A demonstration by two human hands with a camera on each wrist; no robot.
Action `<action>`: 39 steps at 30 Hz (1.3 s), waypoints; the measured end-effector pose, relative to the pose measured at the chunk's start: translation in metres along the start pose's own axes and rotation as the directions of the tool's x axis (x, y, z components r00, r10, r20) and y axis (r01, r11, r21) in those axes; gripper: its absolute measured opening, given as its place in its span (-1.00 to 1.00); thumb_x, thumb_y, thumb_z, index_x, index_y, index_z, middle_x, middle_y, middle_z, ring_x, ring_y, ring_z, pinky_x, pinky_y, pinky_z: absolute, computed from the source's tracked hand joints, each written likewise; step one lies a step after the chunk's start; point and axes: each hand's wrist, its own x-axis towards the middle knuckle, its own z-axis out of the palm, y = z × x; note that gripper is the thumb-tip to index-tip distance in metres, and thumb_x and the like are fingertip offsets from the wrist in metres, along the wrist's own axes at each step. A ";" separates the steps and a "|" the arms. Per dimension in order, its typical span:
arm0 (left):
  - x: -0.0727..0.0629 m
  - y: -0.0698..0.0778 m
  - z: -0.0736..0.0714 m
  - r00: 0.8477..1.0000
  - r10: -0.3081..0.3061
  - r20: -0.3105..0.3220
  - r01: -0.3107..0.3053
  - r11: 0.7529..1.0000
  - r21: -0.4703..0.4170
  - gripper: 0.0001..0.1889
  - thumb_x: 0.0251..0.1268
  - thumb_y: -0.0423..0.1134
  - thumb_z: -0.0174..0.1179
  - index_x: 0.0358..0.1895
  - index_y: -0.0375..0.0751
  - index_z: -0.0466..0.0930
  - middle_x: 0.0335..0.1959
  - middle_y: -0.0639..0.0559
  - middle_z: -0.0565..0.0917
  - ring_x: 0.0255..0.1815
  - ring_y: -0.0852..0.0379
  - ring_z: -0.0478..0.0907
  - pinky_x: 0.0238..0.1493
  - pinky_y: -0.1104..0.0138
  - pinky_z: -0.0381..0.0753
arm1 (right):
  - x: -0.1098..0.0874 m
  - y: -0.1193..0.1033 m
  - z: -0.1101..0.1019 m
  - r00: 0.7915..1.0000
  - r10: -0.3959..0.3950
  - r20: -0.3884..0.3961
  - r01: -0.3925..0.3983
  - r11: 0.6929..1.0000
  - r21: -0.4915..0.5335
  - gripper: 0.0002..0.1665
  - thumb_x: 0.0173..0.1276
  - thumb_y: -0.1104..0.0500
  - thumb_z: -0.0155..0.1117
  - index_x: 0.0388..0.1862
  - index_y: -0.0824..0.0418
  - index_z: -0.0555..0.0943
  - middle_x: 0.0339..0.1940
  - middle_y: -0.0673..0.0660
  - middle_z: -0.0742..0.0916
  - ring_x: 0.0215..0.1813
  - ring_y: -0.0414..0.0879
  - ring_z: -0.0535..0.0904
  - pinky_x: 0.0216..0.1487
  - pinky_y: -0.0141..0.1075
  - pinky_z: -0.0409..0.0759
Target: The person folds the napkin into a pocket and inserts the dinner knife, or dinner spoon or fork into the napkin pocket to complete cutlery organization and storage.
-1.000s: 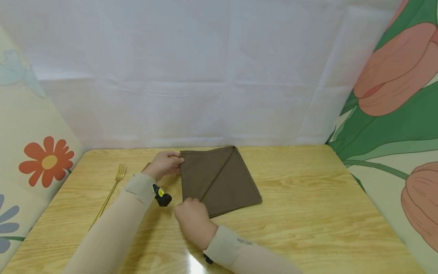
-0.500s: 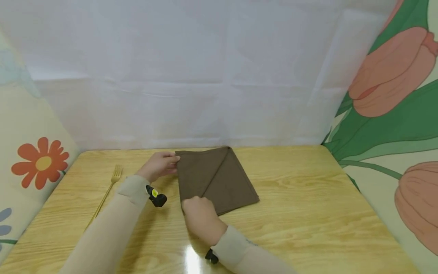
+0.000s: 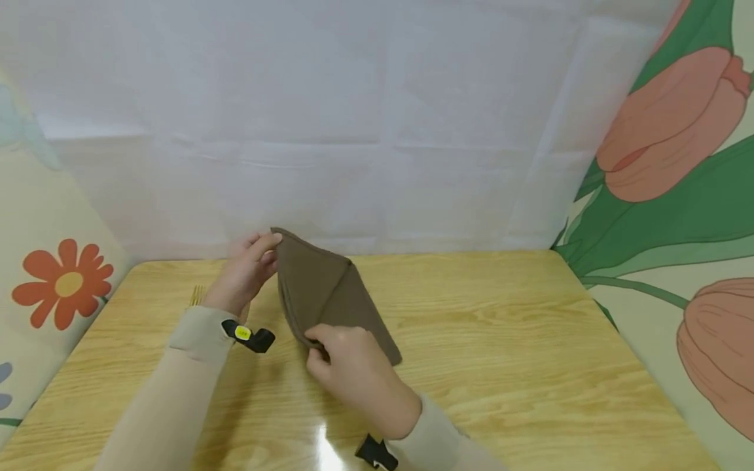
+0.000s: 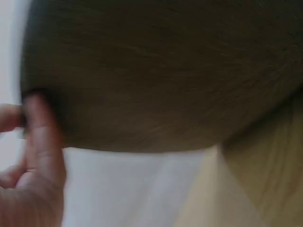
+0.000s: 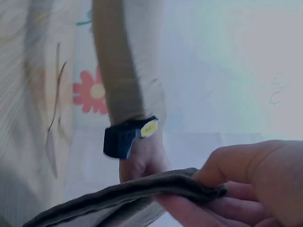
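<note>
A brown folded cloth napkin [image 3: 318, 288] is lifted at its left side, tilted above the wooden table, with a diagonal fold line across it. My left hand [image 3: 244, 271] pinches its upper left corner, thumb on the near face. My right hand [image 3: 359, 373] pinches the lower left corner between thumb and fingers. From the right wrist view, several layers of the napkin [image 5: 118, 191] show edge-on in the grip of the right hand [image 5: 255, 182]. The left wrist view has the napkin's broad face [image 4: 156, 80] filling its top, with the left hand [image 4: 38, 161] at its edge.
A gold fork [image 3: 197, 296] lies on the wooden table [image 3: 501, 353] at the left, mostly hidden behind my left forearm. Behind the table hangs a white sheet [image 3: 330, 131]. Flower-painted walls [image 3: 660, 261] stand at both sides.
The napkin lay flat before; now its left side is raised and it has shifted left. My left hand has risen leftward with its corner, and the right hand has lifted the near corner.
</note>
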 end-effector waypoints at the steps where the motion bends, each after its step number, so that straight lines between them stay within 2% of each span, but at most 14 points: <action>1: -0.002 0.005 0.003 0.998 0.055 -0.027 -0.056 0.998 -0.035 -0.73 0.57 -0.31 0.09 -0.43 -0.09 0.52 -0.43 0.18 0.56 -0.44 0.27 0.54 -0.30 0.44 0.62 | 0.000 -0.004 -0.002 0.999 -0.024 -0.033 0.026 0.999 0.037 -0.75 0.29 0.39 0.32 -0.06 0.30 0.76 -0.30 0.10 0.82 -0.53 -0.40 0.47 -0.46 -0.73 0.38; 5: -0.013 0.033 0.020 0.964 0.220 -0.152 -0.231 0.971 -0.063 -0.81 0.47 -0.39 0.17 -0.40 -0.18 0.58 -0.45 0.09 0.59 -0.51 0.26 0.56 -0.44 0.44 0.63 | -0.001 -0.015 -0.008 0.990 -0.074 -0.123 0.108 0.947 0.302 -0.73 0.27 0.47 0.29 -0.05 0.41 0.73 -0.27 0.20 0.81 -0.36 -0.30 0.69 -0.33 -0.71 0.53; 8: -0.022 0.060 0.035 0.925 0.301 -0.232 -0.297 0.953 0.053 -0.87 0.38 -0.40 0.24 -0.37 -0.21 0.56 -0.40 0.06 0.57 -0.49 0.26 0.55 -0.48 0.45 0.64 | -0.003 -0.021 -0.013 0.991 -0.040 -0.127 0.102 0.844 0.527 -0.72 0.28 0.50 0.25 -0.03 0.44 0.70 -0.23 0.26 0.81 -0.26 -0.28 0.74 -0.28 -0.57 0.65; 11: -0.032 0.086 0.049 0.878 0.382 -0.290 -0.319 0.917 0.241 -0.89 0.29 -0.39 0.28 -0.38 -0.22 0.57 -0.46 0.08 0.59 -0.52 0.25 0.54 -0.53 0.45 0.64 | -0.004 -0.021 -0.018 0.996 0.043 -0.080 0.023 0.733 0.680 -0.72 0.31 0.50 0.24 -0.02 0.43 0.69 -0.20 0.27 0.80 -0.23 -0.33 0.71 -0.28 -0.39 0.73; 14: -0.044 0.107 0.059 0.835 0.463 -0.297 -0.293 0.832 0.471 -0.92 0.26 -0.36 0.27 -0.39 -0.19 0.59 -0.57 0.15 0.60 -0.59 0.27 0.53 -0.56 0.47 0.63 | -0.005 -0.017 -0.021 0.996 0.086 -0.001 -0.050 0.588 0.807 -0.72 0.33 0.50 0.21 0.00 0.47 0.66 -0.13 0.37 0.76 -0.21 -0.33 0.69 -0.23 -0.25 0.76; 16: -0.052 0.118 0.063 0.820 0.501 -0.275 -0.267 0.762 0.590 -0.94 0.26 -0.33 0.25 -0.37 -0.18 0.59 -0.59 0.19 0.60 -0.63 0.28 0.54 -0.55 0.48 0.64 | -0.004 -0.014 -0.021 0.996 0.076 0.046 -0.078 0.493 0.867 -0.72 0.34 0.50 0.18 0.02 0.54 0.62 -0.11 0.47 0.73 -0.23 -0.32 0.69 -0.20 -0.19 0.77; 18: -0.056 0.126 0.065 0.814 0.522 -0.254 -0.232 0.693 0.683 -0.94 0.28 -0.30 0.23 -0.35 -0.17 0.59 -0.60 0.21 0.61 -0.65 0.28 0.56 -0.53 0.49 0.64 | -0.003 -0.009 -0.020 0.995 0.056 0.088 -0.103 0.406 0.908 -0.70 0.35 0.50 0.15 0.04 0.60 0.57 -0.09 0.56 0.69 -0.25 -0.29 0.70 -0.18 -0.16 0.77; 22: -0.053 0.123 0.071 0.816 0.540 -0.206 -0.162 0.557 0.815 -0.89 0.28 -0.23 0.20 -0.30 -0.20 0.59 -0.55 0.19 0.60 -0.58 0.27 0.55 -0.51 0.50 0.55 | 0.000 0.006 -0.018 0.984 0.072 0.164 -0.179 0.306 0.935 -0.66 0.35 0.49 0.14 0.07 0.65 0.52 -0.15 0.45 0.71 -0.27 -0.20 0.72 -0.17 -0.15 0.77; 25: -0.040 0.107 0.076 0.830 0.533 -0.166 -0.126 0.469 0.874 -0.83 0.27 -0.18 0.19 -0.28 -0.24 0.60 -0.47 0.08 0.61 -0.48 0.20 0.51 -0.48 0.46 0.47 | 0.001 0.023 -0.019 0.969 0.119 0.217 -0.245 0.325 0.913 -0.67 0.35 0.49 0.14 0.06 0.62 0.53 -0.21 0.24 0.73 -0.29 -0.15 0.72 -0.18 -0.14 0.77; 26: -0.035 0.100 0.077 0.837 0.526 -0.150 -0.123 0.448 0.885 -0.82 0.28 -0.18 0.19 -0.28 -0.25 0.60 -0.44 0.02 0.62 -0.45 0.16 0.51 -0.47 0.44 0.46 | 0.001 0.029 -0.020 0.965 0.137 0.225 -0.260 0.360 0.896 -0.69 0.34 0.49 0.14 0.05 0.60 0.55 -0.22 0.20 0.73 -0.29 -0.14 0.72 -0.19 -0.13 0.77; 29: -0.020 0.077 0.082 0.873 0.474 -0.118 -0.119 0.442 0.889 -0.82 0.30 -0.19 0.19 -0.27 -0.28 0.59 -0.37 -0.12 0.67 -0.42 0.09 0.56 -0.44 0.40 0.50 | -0.001 0.046 -0.028 0.953 0.190 0.237 -0.303 0.536 0.788 -0.72 0.34 0.46 0.14 0.00 0.48 0.62 -0.23 0.16 0.71 -0.30 -0.13 0.70 -0.19 -0.11 0.77; 33: -0.003 0.050 0.089 0.925 0.367 -0.094 -0.112 0.500 0.859 -0.83 0.34 -0.23 0.18 -0.25 -0.31 0.57 -0.34 -0.20 0.71 -0.50 0.10 0.65 -0.46 0.38 0.62 | -0.009 0.065 -0.044 0.930 0.225 0.289 -0.360 0.708 0.608 -0.75 0.35 0.42 0.15 -0.05 0.37 0.67 -0.24 0.15 0.72 -0.30 -0.11 0.71 -0.20 -0.13 0.77; 36: 0.009 0.035 0.094 0.952 0.294 -0.081 -0.106 0.568 0.816 -0.83 0.38 -0.26 0.17 -0.20 -0.34 0.53 -0.33 -0.21 0.70 -0.58 0.16 0.65 -0.48 0.39 0.68 | -0.015 0.077 -0.057 0.914 0.208 0.347 -0.372 0.771 0.517 -0.80 0.37 0.42 0.15 -0.10 0.38 0.66 -0.33 0.14 0.74 -0.35 -0.10 0.71 -0.25 -0.15 0.77; 39: 0.018 0.023 0.100 0.961 0.272 -0.048 -0.135 0.615 0.777 -0.82 0.40 -0.30 0.15 -0.05 -0.32 0.48 -0.35 -0.22 0.69 -0.58 0.17 0.64 -0.47 0.35 0.71 | -0.020 0.088 -0.066 0.899 0.211 0.383 -0.377 0.817 0.436 -0.84 0.38 0.40 0.14 -0.17 0.36 0.65 -0.41 0.10 0.74 -0.40 -0.10 0.71 -0.29 -0.14 0.76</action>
